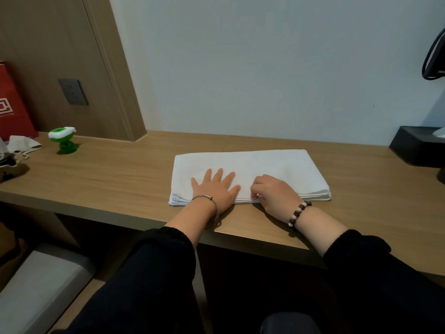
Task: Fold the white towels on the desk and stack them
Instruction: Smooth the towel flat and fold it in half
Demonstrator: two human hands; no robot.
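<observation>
At centre of worktop: white towel, folded to a long rectangle of several layers, laid flat and parallel to the wall, near edge close to the worktop's front edge.

Left hand: set palm down on the towel's near left part; fingers straight and spread, gripping nothing, pressing only.

Right hand: just beside the left; fingers curled, closed with the thumb on the layered near edge, apparently pinching it.

Step judged: squaring and flattening the layers ahead of the next fold. Best done with the left palm as anchor, so that the stack of layers did not slide; the pinched edge drawn level with the layers beneath, not lifted high; creases then smoothed outward toward the free right end. Risk judged: soft cloth, lower layers apt to creep if tugged.

Hidden or unclear:
- Number of layers caught in the right hand's pinch: could not be told; thumb mostly covered.
- One towel or several in the bundle: could not be told. No second towel or finished pile seen.
- Black box, right margin: cut off by the frame.
- Red bag and crumpled cloth, left margin: partly cut off.
- Green object: too small to identify.
</observation>
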